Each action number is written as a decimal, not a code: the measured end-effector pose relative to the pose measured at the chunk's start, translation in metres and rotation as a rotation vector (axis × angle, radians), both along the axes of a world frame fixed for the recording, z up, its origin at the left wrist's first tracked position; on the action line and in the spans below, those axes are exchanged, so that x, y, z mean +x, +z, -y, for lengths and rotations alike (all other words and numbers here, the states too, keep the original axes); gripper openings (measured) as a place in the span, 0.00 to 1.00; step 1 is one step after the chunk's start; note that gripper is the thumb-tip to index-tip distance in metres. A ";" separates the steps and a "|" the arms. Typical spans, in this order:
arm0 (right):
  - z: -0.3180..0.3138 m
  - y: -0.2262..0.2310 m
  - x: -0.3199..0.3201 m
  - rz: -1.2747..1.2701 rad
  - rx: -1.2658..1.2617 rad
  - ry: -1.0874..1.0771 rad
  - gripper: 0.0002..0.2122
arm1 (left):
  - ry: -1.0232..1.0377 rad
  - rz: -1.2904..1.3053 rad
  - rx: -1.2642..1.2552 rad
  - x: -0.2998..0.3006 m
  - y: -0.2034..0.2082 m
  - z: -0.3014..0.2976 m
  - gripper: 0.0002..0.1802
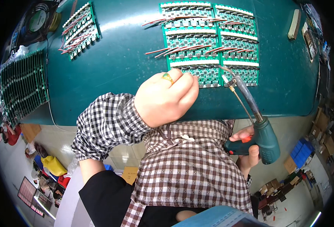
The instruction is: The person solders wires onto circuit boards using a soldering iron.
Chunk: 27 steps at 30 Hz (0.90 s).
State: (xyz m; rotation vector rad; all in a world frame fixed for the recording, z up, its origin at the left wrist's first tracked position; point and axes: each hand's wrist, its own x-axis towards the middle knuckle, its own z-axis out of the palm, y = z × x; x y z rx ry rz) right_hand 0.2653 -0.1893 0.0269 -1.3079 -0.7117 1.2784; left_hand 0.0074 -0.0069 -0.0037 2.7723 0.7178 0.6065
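My left hand (167, 96) curls, contents hidden; my right hand (248, 160) grips the soldering gun (267, 142), whose tip (224, 69), at the left's two o'clock, I should steady over the circuit boards (246, 56).

You wear a brown-checked apron (193, 170); left of it, a black sleeve (104, 196) and gingham oversleeve (110, 121); beyond it, a green-stoned gold ring (167, 78); below it, a blue mask (220, 218).
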 end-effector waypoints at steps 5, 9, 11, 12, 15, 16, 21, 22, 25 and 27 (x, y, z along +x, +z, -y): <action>-0.002 0.009 -0.010 0.241 -0.125 0.008 0.32 | 0.008 -0.044 -0.062 0.003 -0.004 0.000 0.23; -0.003 0.018 -0.017 0.259 -0.202 0.021 0.34 | 0.043 -0.007 -0.099 0.003 -0.008 0.000 0.22; -0.003 0.018 -0.019 0.284 -0.215 0.013 0.35 | 0.048 0.008 -0.114 0.004 -0.006 -0.002 0.22; -0.003 0.018 -0.020 0.284 -0.216 0.013 0.35 | 0.053 0.021 -0.127 0.004 -0.007 -0.002 0.22; -0.002 0.018 -0.020 0.289 -0.223 0.014 0.36 | 0.064 0.101 -0.158 0.004 -0.011 -0.005 0.20; -0.001 0.018 -0.019 0.292 -0.225 0.027 0.36 | 0.064 0.101 -0.160 0.004 -0.012 -0.006 0.20; 0.001 0.016 -0.020 0.307 -0.189 0.000 0.34 | 0.062 0.156 -0.223 0.004 -0.013 -0.009 0.18; 0.001 0.016 -0.018 0.307 -0.196 0.027 0.33 | 0.062 0.156 -0.225 0.004 -0.014 -0.009 0.18; 0.001 0.014 -0.014 0.306 -0.193 0.066 0.31 | 0.063 0.153 -0.237 0.005 -0.016 -0.009 0.18; 0.001 0.013 -0.014 0.307 -0.185 0.079 0.31 | 0.069 0.162 -0.233 0.005 -0.017 -0.009 0.18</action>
